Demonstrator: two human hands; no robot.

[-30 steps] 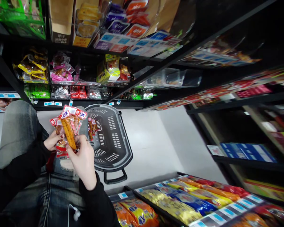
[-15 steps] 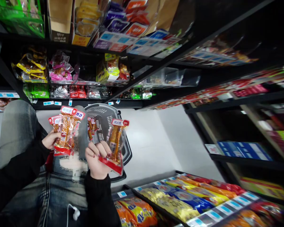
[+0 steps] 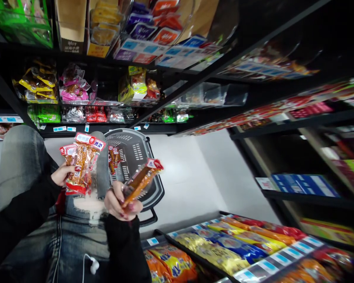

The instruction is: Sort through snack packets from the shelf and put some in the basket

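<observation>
Several clear snack packets (image 3: 82,163) with red and white headers are gripped in my left hand (image 3: 62,174), above my knees. The fingers are closed around their left edge. My right hand (image 3: 122,202) is shut on a single snack packet (image 3: 142,180) of the same look, with brown-orange strips inside, tilted up to the right. That packet hangs over the near right side of a grey shopping basket (image 3: 137,151) on the floor. Inside the basket, at its left, lie small brown-and-red packets (image 3: 113,159), partly hidden by my knee.
Black shelves (image 3: 112,127) with bagged snacks and price tags run along the front and overhead. Bright snack bags (image 3: 224,245) fill a low rack at the lower right. White floor (image 3: 185,173) lies right of the basket. An earphone (image 3: 93,265) dangles over my lap.
My right hand has drawn one packet away from the bunch, to the right. In the last half second it turned, tilting that packet. My left hand stays nearly still with the others.
</observation>
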